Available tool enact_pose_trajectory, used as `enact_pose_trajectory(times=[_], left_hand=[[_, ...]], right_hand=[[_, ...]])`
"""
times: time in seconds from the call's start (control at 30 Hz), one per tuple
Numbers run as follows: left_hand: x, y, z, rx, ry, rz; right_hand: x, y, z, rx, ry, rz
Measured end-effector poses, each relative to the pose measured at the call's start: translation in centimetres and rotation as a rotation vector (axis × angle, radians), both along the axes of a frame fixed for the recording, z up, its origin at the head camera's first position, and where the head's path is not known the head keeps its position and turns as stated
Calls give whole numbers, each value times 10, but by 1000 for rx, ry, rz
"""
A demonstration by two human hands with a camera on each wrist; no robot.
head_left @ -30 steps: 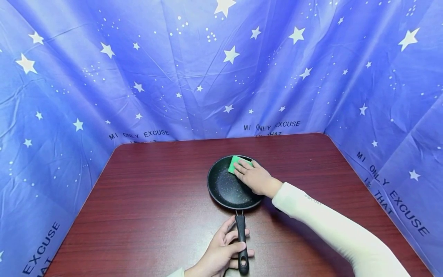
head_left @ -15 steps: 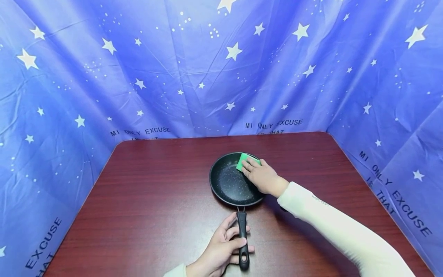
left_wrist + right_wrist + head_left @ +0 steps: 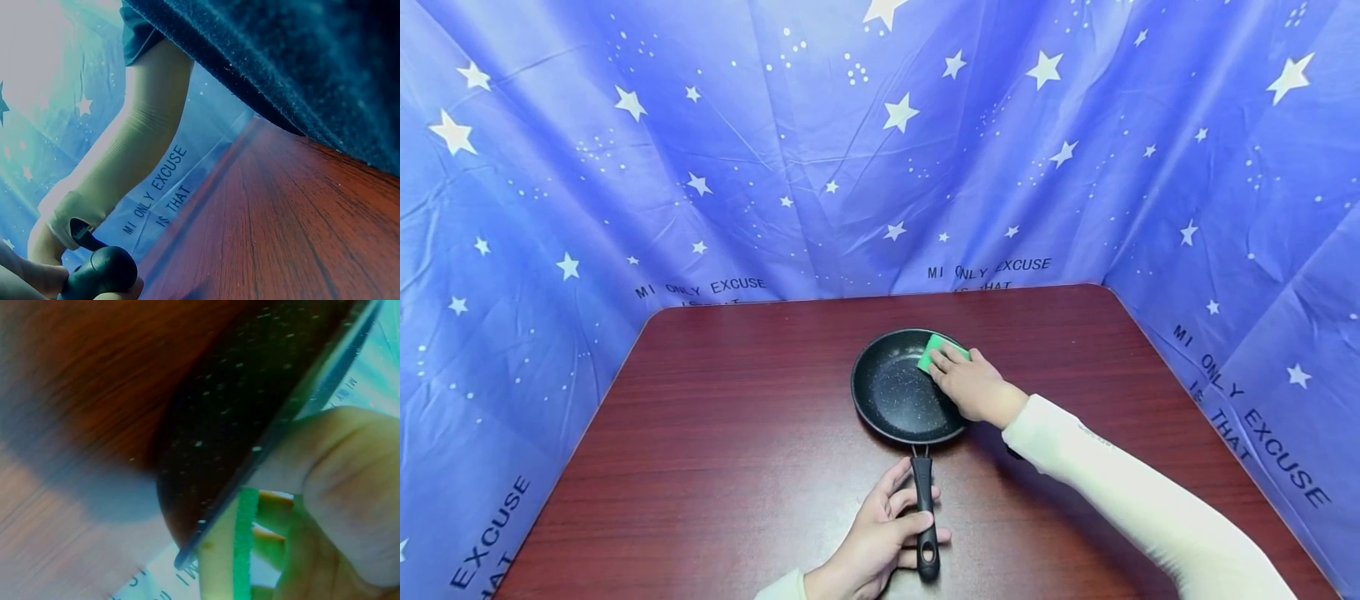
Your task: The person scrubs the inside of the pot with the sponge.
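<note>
A black speckled frying pan (image 3: 895, 400) is in the middle of the head view, its handle (image 3: 922, 475) pointing toward me. The left hand (image 3: 876, 533) grips that handle, thumb across the top and fingertips showing on the far side. Inside the pan, at the upper right, the right hand (image 3: 966, 379) holds a green-and-yellow sponge (image 3: 932, 353) against the surface. The right wrist view shows the sponge's yellow layer (image 3: 215, 562) against the pan rim, with the fingers on its green side and the thumb near the rim. The left wrist view catches the handle's rounded end (image 3: 109, 270).
A reddish-brown wooden table (image 3: 715, 433) lies under the pan. Blue star-printed cloth (image 3: 820, 150) hangs behind it and along both sides. The pan's shadow (image 3: 119, 487) falls on the tabletop in the right wrist view, where the pan appears raised.
The right hand and sponge have moved rightward across the pan, toward its right rim. The left hand keeps its grip on the handle. The head view has shifted slightly.
</note>
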State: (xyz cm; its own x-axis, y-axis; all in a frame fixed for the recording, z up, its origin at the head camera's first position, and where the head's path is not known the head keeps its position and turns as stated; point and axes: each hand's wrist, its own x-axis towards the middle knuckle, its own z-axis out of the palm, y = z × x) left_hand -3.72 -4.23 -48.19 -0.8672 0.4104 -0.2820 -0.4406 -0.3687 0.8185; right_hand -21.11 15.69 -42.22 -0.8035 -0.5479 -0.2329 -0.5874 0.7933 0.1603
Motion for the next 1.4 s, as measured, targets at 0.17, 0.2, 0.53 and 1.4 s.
enact_pose_trajectory(times=[0.17,0.2,0.53,1.4], left_hand=[[1,0,-1,-7,0,5],[1,0,-1,-8,1,6],[0,0,-1,0,2,0],[0,0,2,16,-5,10]], right_hand=[[6,-1,3,0,-34,-35],[7,-1,4,4,-39,-41],[17,-1,20,-41,-142,-74],[36,-5,45,-142,-501,-90]])
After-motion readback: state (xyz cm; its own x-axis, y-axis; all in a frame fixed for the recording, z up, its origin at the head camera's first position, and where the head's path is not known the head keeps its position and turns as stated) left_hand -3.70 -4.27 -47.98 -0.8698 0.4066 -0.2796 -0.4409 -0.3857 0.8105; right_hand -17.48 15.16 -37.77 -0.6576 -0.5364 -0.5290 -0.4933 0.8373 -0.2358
